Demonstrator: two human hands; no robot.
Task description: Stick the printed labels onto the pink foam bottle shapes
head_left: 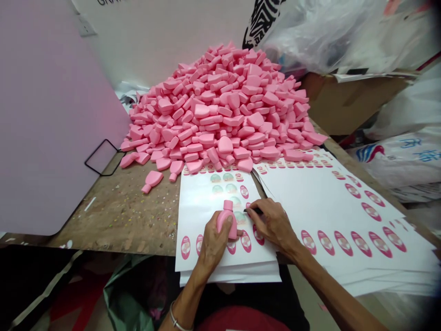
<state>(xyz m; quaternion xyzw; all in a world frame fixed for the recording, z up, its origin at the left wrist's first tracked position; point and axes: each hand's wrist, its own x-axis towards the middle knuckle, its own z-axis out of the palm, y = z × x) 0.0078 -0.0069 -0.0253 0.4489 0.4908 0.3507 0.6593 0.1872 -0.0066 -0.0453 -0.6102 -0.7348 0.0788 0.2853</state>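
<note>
My left hand (212, 243) is wrapped round a pink bottle-shaped piece (225, 224), its neck pointing away from me, above a white sticker sheet (201, 207). Just right of it, my right hand (270, 220) pinches a thin dark tool (254, 211), whose tip is over the sheet close to a green sticker (240, 218). Oval pink stickers (245, 241) and green stickers are on this sheet. Behind both hands rises a large heap of similar pink pieces (220, 105), with its front edge over the back of the sheet.
More sticker sheets (310, 197) are stacked to the right. A few loose pink pieces (153, 179) lie on the wooden table (131, 216). A pale panel (51, 115) with a black wire frame (103, 157) stands left. Cardboard (354, 99) and plastic bags (403, 156) are at the right.
</note>
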